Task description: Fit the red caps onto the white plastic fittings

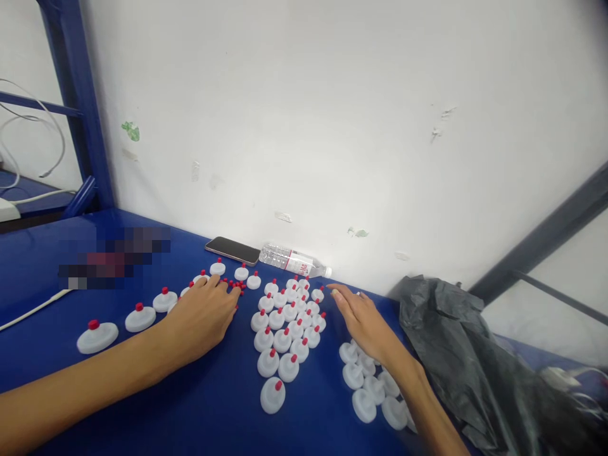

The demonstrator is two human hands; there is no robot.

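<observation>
Low on the blue tabletop, my left hand (206, 310) reaches over a small heap of loose red caps (236, 285). Its fingers are apart and bent downward, the tips among or beside the caps; part of the fingers is hidden. My right hand (361, 316) hovers at the right of a cluster of white round lids with red caps (282, 341), thumb and index finger stretched toward the cluster's back edge. Nothing shows in it. Beneath my right wrist lie several white round lids without red caps (365, 405), partly covered by my forearm.
A line of red-capped white lids (140, 318) runs along the left. Behind stand a phone (232, 249) and a lying plastic bottle (294, 259) against the white wall. A dark plastic bag (456, 354) is on the right, a white cable (35, 308) on the left.
</observation>
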